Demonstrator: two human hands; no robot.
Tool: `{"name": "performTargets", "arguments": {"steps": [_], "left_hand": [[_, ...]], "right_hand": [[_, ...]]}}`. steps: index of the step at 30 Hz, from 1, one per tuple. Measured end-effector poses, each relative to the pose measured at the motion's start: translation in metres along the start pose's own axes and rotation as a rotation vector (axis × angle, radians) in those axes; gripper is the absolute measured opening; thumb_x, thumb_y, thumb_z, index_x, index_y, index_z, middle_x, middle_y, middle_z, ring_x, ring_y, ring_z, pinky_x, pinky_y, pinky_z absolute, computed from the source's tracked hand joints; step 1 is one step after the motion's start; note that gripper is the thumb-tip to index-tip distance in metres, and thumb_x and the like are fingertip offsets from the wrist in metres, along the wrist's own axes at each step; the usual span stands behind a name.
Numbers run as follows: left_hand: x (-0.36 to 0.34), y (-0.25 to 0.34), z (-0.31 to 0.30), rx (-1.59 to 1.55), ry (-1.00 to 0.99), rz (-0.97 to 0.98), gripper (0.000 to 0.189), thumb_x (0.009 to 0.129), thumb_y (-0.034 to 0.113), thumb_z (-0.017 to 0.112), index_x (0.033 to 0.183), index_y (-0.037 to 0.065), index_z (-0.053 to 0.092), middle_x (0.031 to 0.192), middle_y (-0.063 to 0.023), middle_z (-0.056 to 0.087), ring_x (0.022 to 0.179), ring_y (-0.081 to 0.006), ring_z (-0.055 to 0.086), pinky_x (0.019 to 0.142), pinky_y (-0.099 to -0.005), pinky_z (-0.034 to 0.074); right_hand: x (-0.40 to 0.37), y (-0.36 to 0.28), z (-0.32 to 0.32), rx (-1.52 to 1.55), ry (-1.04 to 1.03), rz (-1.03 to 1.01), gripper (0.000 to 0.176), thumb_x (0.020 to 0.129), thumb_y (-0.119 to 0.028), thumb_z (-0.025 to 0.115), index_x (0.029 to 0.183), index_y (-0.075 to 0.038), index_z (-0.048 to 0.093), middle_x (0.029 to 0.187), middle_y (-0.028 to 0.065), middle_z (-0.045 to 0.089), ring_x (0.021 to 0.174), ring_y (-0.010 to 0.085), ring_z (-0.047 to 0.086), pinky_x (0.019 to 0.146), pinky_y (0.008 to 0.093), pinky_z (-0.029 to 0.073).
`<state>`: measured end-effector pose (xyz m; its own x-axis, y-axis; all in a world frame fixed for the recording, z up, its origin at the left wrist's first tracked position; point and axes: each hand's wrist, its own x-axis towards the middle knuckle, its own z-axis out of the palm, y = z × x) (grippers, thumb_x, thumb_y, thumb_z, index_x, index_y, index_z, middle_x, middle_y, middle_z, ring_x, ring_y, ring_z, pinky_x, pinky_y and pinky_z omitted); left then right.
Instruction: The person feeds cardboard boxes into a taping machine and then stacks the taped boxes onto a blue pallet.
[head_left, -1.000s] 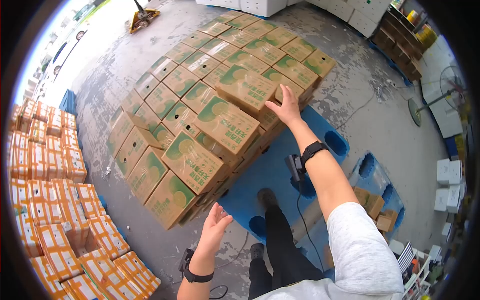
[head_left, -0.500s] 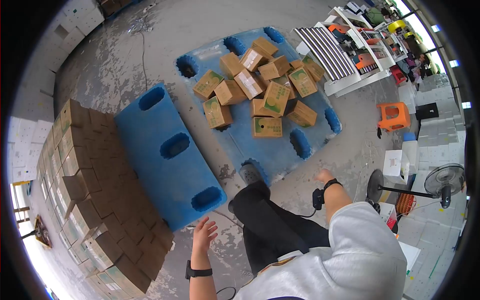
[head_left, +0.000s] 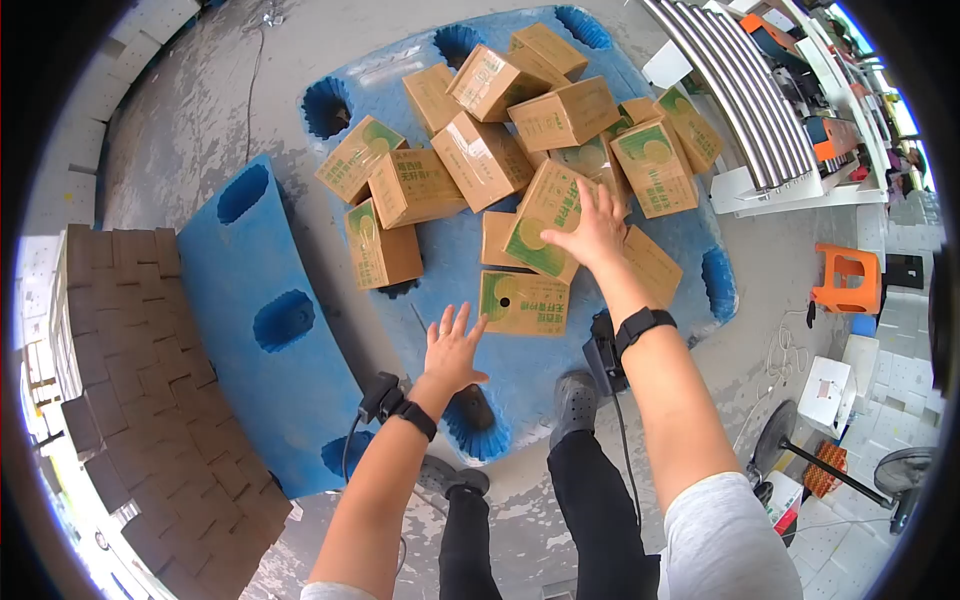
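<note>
Both of the person's bare hands are extended over a blue plastic pallet with scalloped recesses, which bears a loose heap of small brown cardboard cartons with green print. The right hand is at a tilted brown carton with a green citrus print, lying near the heap's front; thumb and fingers are spread over its upper face and right edge, not closed. Whether the fingertips touch the cardboard cannot be determined. The left hand holds nothing: its palm is down, with fingers spread toward a brown carton with a round black hole, and it is apart from that carton. The holed carton sits just in front of the tilted one. Black straps are noted on both wrists. To the left lies a second blue pallet, beside a tall brown carton stack. To the right stand a metal roller conveyor and an orange plastic stool.
</note>
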<state>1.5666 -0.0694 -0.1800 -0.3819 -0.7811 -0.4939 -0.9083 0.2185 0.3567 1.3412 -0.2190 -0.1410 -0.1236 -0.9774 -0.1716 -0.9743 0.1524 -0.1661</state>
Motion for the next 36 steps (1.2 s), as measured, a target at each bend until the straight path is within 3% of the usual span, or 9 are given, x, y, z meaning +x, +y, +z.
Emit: {"name": "performTargets", "arguments": {"steps": [3, 6, 9, 13, 16, 20, 26, 31, 36], "left_hand": [[0.097, 0.019, 0.043, 0.173, 0.017, 0.244, 0.111, 0.045, 0.032, 0.084, 0.137, 0.018, 0.022, 0.142, -0.0119, 0.020, 0.132, -0.0297, 0.016, 0.103, -0.0484, 0.021], [0.127, 0.027, 0.067, 0.301, 0.015, 0.249, 0.109, 0.045, 0.031, 0.084, 0.136, 0.018, 0.024, 0.138, -0.0128, 0.024, 0.130, -0.0308, 0.019, 0.105, -0.0472, 0.017], [0.113, 0.019, 0.079, 0.266, 0.054, 0.192, 0.107, 0.046, 0.036, 0.081, 0.135, 0.018, 0.025, 0.133, -0.0169, 0.027, 0.123, -0.0359, 0.026, 0.103, -0.0490, 0.018], [0.048, -0.003, 0.096, 0.059, 0.176, -0.225, 0.107, 0.047, 0.039, 0.076, 0.136, 0.016, 0.021, 0.126, -0.0247, 0.024, 0.115, -0.0423, 0.027, 0.094, -0.0501, 0.023], [0.028, -0.029, 0.103, 0.007, 0.238, -0.621, 0.110, 0.050, 0.045, 0.073, 0.138, 0.015, 0.014, 0.127, -0.0281, 0.020, 0.115, -0.0440, 0.026, 0.092, -0.0497, 0.025], [0.026, -0.058, 0.099, -0.115, 0.304, -0.874, 0.110, 0.053, 0.047, 0.073, 0.138, 0.015, 0.011, 0.126, -0.0281, 0.020, 0.116, -0.0434, 0.026, 0.092, -0.0502, 0.027], [0.014, -0.040, 0.093, -0.316, 0.330, -1.012, 0.113, 0.053, 0.044, 0.075, 0.137, 0.013, 0.006, 0.127, -0.0272, 0.019, 0.118, -0.0416, 0.024, 0.093, -0.0513, 0.027], [-0.004, -0.054, 0.110, -0.508, 0.206, -0.769, 0.125, 0.053, 0.046, 0.079, 0.139, 0.011, -0.005, 0.136, -0.0329, -0.002, 0.127, -0.0484, 0.006, 0.096, -0.0596, 0.018], [0.006, -0.023, 0.106, -0.273, 0.392, -0.414, 0.112, 0.054, 0.043, 0.079, 0.139, 0.011, 0.013, 0.143, -0.0221, -0.003, 0.130, -0.0461, 0.000, 0.092, -0.0683, 0.011]], "right_hand": [[0.077, 0.032, 0.020, -0.090, -0.138, -0.104, 0.100, 0.045, -0.052, 0.077, 0.128, -0.012, 0.039, 0.130, 0.0054, 0.039, 0.119, 0.0296, 0.035, 0.094, 0.0384, 0.038], [0.103, 0.055, 0.014, 0.112, -0.392, -0.232, 0.095, 0.047, -0.031, 0.083, 0.126, -0.008, 0.035, 0.113, 0.0146, 0.053, 0.105, 0.0275, 0.050, 0.090, 0.0346, 0.040], [0.085, 0.085, 0.035, 0.368, -0.477, -0.212, 0.110, 0.044, -0.036, 0.083, 0.132, -0.004, 0.026, 0.119, 0.0186, 0.050, 0.113, 0.0287, 0.047, 0.093, 0.0336, 0.039], [-0.003, 0.093, 0.046, 0.459, -0.444, -0.100, 0.122, 0.043, -0.032, 0.085, 0.138, -0.008, 0.012, 0.127, 0.0214, 0.042, 0.119, 0.0331, 0.040, 0.097, 0.0385, 0.034], [-0.055, 0.067, 0.043, -0.028, 0.017, -0.362, 0.125, 0.042, -0.036, 0.084, 0.140, -0.020, 0.009, 0.141, 0.0203, 0.009, 0.128, 0.0447, 0.014, 0.097, 0.0620, 0.018], [-0.062, 0.032, 0.059, -0.287, -0.108, -0.734, 0.112, 0.045, -0.034, 0.081, 0.138, -0.026, 0.018, 0.135, 0.0213, 0.017, 0.122, 0.0426, 0.017, 0.096, 0.0586, 0.019], [-0.142, -0.005, 0.085, 0.161, -0.084, -0.428, 0.103, 0.048, -0.039, 0.078, 0.134, -0.017, 0.026, 0.132, 0.0264, 0.018, 0.119, 0.0420, 0.022, 0.089, 0.0528, 0.022], [-0.048, -0.008, 0.114, 0.087, 0.043, -0.386, 0.109, 0.052, -0.038, 0.080, 0.138, -0.022, 0.015, 0.141, 0.0249, 0.006, 0.130, 0.0434, 0.004, 0.099, 0.0623, 0.005], [0.019, 0.031, 0.129, -0.211, -0.136, -0.521, 0.099, 0.053, -0.021, 0.075, 0.136, -0.026, 0.021, 0.127, 0.0200, 0.031, 0.120, 0.0355, 0.027, 0.103, 0.0496, 0.015]]}}
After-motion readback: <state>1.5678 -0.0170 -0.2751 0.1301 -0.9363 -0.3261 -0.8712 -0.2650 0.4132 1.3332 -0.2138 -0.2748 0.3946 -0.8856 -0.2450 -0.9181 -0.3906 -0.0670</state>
